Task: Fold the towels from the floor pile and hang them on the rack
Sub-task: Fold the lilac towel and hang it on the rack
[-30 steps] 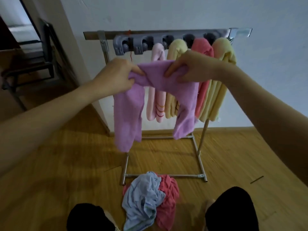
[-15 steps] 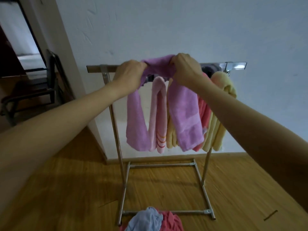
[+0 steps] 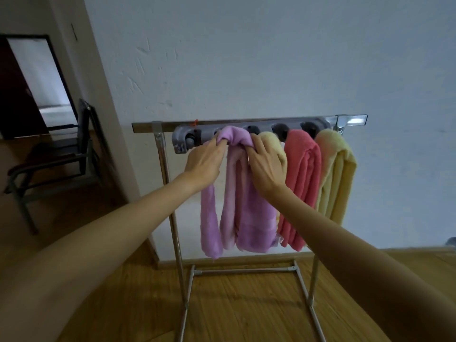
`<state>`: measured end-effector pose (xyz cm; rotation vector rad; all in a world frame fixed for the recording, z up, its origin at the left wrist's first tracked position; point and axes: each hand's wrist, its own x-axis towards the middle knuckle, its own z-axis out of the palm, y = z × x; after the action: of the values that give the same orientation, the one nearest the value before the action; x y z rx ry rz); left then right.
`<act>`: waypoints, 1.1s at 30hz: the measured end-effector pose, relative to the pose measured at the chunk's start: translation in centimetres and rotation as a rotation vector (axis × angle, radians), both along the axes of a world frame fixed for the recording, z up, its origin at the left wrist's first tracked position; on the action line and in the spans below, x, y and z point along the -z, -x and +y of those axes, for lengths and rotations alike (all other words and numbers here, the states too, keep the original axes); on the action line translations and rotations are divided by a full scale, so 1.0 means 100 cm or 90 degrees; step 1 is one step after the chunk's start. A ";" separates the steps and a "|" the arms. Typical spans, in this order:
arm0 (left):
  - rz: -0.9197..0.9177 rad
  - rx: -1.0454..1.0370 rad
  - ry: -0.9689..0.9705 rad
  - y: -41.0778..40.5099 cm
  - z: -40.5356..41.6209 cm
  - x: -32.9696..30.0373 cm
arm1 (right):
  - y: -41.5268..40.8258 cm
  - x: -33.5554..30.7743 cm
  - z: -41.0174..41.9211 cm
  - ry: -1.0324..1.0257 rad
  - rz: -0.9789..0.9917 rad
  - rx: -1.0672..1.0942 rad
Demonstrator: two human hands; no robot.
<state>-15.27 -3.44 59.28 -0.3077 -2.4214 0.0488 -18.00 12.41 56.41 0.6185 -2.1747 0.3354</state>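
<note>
At the rack (image 3: 249,124), both hands pinch the purple towel's (image 3: 237,138) bunched fold: left hand (image 3: 203,162) on one side, right hand (image 3: 265,165) on the other. Hanging is under way; next, seat it on a hook and let go.

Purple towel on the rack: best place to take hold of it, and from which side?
Grip the bunched fold at the top of the purple towel, coming from the front. It is the thickest gathered part, and both tails hang free below. The left hand and right hand already pinch it there, one on each side.
</note>
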 end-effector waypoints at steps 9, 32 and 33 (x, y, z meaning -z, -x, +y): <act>-0.089 0.119 -0.131 -0.003 0.003 0.038 | 0.009 0.041 0.018 0.007 -0.121 -0.068; -0.073 0.007 -0.470 0.008 -0.019 0.189 | 0.004 0.153 0.017 0.309 -0.168 -0.089; -0.059 -0.025 -0.490 0.013 -0.022 0.190 | 0.006 0.155 0.019 0.301 -0.156 -0.080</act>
<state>-16.61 -5.62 40.27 0.0945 -2.3328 -0.8695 -18.58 14.34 40.90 0.4615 -2.1749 1.0019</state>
